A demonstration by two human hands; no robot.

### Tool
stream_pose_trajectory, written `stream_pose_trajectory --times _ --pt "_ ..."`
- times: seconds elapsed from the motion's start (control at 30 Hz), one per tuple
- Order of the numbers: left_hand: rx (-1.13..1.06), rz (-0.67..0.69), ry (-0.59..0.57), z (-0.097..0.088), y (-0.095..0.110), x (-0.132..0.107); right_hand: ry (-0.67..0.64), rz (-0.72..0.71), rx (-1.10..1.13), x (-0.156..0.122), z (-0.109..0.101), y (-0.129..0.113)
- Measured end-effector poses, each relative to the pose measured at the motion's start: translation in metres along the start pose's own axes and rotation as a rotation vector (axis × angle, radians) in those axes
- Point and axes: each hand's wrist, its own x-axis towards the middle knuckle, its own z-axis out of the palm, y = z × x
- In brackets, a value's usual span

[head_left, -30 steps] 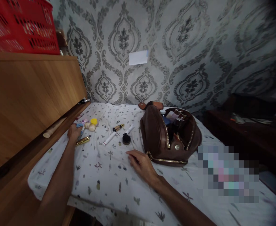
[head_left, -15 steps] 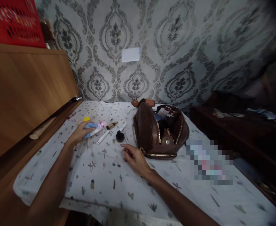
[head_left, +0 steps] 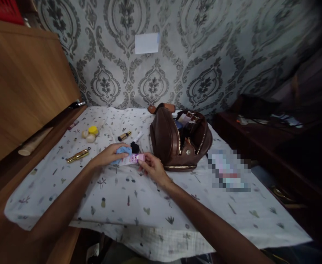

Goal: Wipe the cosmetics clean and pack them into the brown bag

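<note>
My left hand (head_left: 113, 154) is closed on a crumpled blue cloth (head_left: 123, 150) and a slim pink-and-white printed packet (head_left: 133, 158); whether that is a flat packet or a tube is hard to tell. At its pink end, the thumb and fingers of my right hand (head_left: 156, 169) pinch the packet. Just behind it sits a small round black container (head_left: 134, 147), partly hidden by the left hand. A black-and-gold cosmetic tube (head_left: 124, 136) and a white tube (head_left: 138, 136) lie farther back. To the right stands an unzipped brown bag (head_left: 165, 141) with bottles inside.
On the left lie a gold tube (head_left: 77, 156), a yellow-lidded jar (head_left: 93, 130) and pale round pieces (head_left: 90, 138). A brown leather item (head_left: 166, 107) rests behind the bag. A blurred-out item (head_left: 229, 170) lies right. A wooden cabinet (head_left: 26, 80) borders the left.
My left hand has moved right with the blue cloth and packet, away from the yellow-lidded jar. My right hand has taken hold of the packet's pink end. The view has tilted down.
</note>
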Motion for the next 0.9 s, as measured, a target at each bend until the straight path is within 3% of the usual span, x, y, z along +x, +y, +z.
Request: stream_pose_trajectory --times 0.07,0.13,0.33,0.53,0.67,0.77,0.9 --pt "0.123 0.089 0.181 0.008 0.005 0.001 0.015 0.004 -0.018 0.001 0.000 -0.001" --pt "0.199 0.155 0.277 0.018 0.012 0.001 0.018 0.005 -0.022 0.001 0.000 -0.001" --pt "0.333 0.308 0.159 0.042 0.019 0.005 0.030 0.025 -0.021 0.001 0.001 -0.003" --pt "0.452 0.178 0.085 0.017 -0.011 0.004 0.026 0.034 -0.054 -0.001 0.000 -0.003" --pt "0.541 0.081 0.153 0.008 -0.013 0.001 0.062 0.024 -0.012 0.001 0.001 0.001" --pt "0.468 0.166 0.219 0.019 0.000 0.000 0.089 0.014 0.042 0.002 0.002 0.003" --pt "0.376 0.360 0.153 0.033 0.014 0.000 0.089 0.002 0.089 0.003 0.002 0.002"
